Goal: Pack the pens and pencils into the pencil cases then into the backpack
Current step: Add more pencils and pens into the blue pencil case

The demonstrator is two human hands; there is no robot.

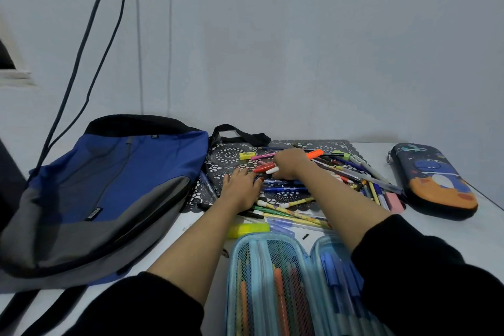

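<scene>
A spill looks likeliest: the right hand (290, 162) has markers bunched together, and one could slip free on the way to the open mesh pencil case (272, 281) at the near edge. Its grip is clamped round an orange marker (315, 153) and a red marker (263, 168). The left hand (241, 188) lies flat, fingers apart, on the loose pens (286, 189) over the lace mat (229, 155), right of the backpack (109, 185).

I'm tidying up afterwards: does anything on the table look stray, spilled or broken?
Nothing looks broken. The pens lie in a loose heap spilling off the lace mat, and a small black piece lies alone on the table just beyond the open pencil case, perhaps a stray cap.
</scene>
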